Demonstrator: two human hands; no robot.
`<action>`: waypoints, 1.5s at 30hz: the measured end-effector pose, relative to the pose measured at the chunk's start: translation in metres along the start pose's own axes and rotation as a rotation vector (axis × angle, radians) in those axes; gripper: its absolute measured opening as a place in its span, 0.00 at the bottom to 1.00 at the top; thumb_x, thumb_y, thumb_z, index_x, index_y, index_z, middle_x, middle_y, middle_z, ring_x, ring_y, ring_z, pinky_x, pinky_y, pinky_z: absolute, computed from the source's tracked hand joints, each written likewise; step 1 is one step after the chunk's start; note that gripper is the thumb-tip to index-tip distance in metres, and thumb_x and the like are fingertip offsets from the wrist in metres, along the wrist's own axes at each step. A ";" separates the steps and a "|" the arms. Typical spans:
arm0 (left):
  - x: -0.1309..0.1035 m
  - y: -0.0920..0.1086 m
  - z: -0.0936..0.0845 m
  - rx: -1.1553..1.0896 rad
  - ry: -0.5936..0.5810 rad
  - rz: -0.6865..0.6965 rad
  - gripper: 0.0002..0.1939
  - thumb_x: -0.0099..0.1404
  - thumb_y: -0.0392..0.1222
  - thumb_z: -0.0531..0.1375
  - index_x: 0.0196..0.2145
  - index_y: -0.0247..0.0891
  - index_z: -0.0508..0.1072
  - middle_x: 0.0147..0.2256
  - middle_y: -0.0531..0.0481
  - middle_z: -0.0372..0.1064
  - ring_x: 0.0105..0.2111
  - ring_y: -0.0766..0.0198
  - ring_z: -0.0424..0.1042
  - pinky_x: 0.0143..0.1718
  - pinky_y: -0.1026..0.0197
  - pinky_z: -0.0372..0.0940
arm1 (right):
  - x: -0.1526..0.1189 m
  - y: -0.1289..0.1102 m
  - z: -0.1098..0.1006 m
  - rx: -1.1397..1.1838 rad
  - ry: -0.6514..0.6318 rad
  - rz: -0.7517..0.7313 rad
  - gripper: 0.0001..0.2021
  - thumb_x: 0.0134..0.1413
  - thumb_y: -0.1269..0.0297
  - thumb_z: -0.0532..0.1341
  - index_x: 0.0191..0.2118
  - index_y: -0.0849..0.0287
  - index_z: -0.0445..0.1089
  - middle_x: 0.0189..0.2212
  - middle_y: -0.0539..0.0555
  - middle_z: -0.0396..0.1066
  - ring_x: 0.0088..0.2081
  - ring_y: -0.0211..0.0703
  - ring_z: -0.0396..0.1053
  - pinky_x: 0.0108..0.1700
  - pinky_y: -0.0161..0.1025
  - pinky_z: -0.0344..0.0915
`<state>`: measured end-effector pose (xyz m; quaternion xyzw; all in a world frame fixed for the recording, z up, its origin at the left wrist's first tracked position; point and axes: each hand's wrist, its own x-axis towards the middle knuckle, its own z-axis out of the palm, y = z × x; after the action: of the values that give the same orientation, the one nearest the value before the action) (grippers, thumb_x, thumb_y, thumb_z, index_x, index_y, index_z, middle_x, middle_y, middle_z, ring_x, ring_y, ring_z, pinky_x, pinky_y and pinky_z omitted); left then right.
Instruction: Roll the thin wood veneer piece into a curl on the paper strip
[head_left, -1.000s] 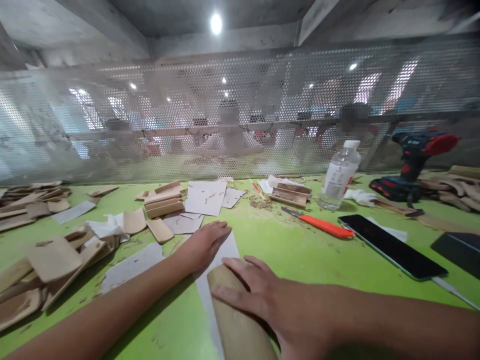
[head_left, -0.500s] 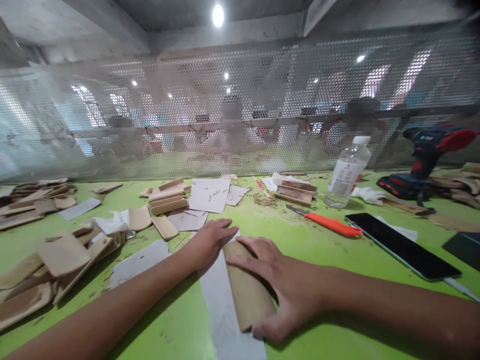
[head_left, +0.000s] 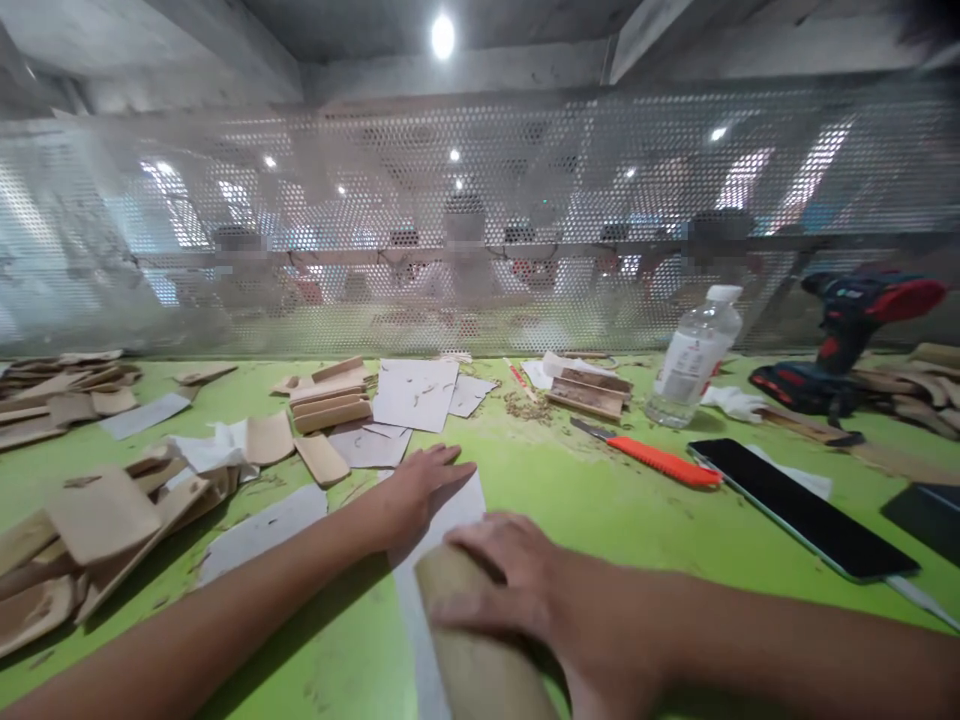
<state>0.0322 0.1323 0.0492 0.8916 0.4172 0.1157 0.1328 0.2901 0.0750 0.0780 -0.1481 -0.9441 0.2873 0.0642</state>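
A curved, pale brown bamboo-like piece (head_left: 476, 650) lies lengthwise over a long grey-white paper strip (head_left: 412, 600) at the bottom centre. My right hand (head_left: 525, 590) is wrapped over its right side, with the thumb hidden below. My left hand (head_left: 424, 490) rests flat on the strip's far part, fingers stretched out, up and left of the piece. The strip's near end is cut off by the frame.
Many similar pieces (head_left: 105, 515) are heaped at left, with a short stack (head_left: 334, 410) behind. An orange knife (head_left: 660, 460), a phone (head_left: 802, 505), a bottle (head_left: 694, 355) and a drill (head_left: 847, 340) stand or lie at right. Perforated screen (head_left: 420, 300) behind.
My right hand and the curved piece have moved nearer to me and slightly left along the paper strip. My left hand has stayed on the strip's far part.
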 end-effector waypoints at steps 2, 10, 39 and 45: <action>-0.001 0.001 -0.001 -0.012 0.001 0.004 0.36 0.67 0.24 0.52 0.70 0.42 0.63 0.72 0.40 0.51 0.71 0.43 0.51 0.67 0.38 0.54 | 0.001 0.002 0.002 -0.010 0.062 0.083 0.59 0.27 0.36 0.76 0.69 0.51 0.63 0.70 0.69 0.47 0.68 0.78 0.50 0.67 0.71 0.49; 0.002 -0.006 0.003 -0.084 0.007 0.033 0.34 0.69 0.26 0.53 0.69 0.50 0.65 0.71 0.49 0.53 0.71 0.45 0.51 0.69 0.38 0.51 | 0.000 0.010 0.003 -0.021 0.053 0.084 0.59 0.27 0.38 0.77 0.70 0.48 0.60 0.71 0.66 0.45 0.69 0.77 0.48 0.68 0.69 0.48; 0.001 -0.003 -0.003 -0.128 -0.033 0.007 0.39 0.64 0.21 0.52 0.67 0.52 0.67 0.72 0.51 0.51 0.72 0.48 0.50 0.69 0.37 0.50 | 0.002 0.004 0.003 -0.007 0.076 0.105 0.61 0.24 0.37 0.76 0.69 0.54 0.62 0.71 0.71 0.45 0.68 0.78 0.50 0.67 0.69 0.51; 0.002 0.001 -0.003 -0.128 -0.032 0.003 0.37 0.66 0.22 0.51 0.66 0.51 0.69 0.71 0.49 0.52 0.71 0.48 0.51 0.68 0.36 0.51 | 0.002 0.003 -0.003 0.001 -0.015 0.052 0.60 0.24 0.38 0.76 0.68 0.52 0.64 0.71 0.70 0.47 0.68 0.81 0.50 0.67 0.73 0.48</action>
<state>0.0331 0.1343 0.0528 0.8836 0.4055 0.1280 0.1961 0.2896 0.0793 0.0786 -0.1703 -0.9404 0.2903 0.0497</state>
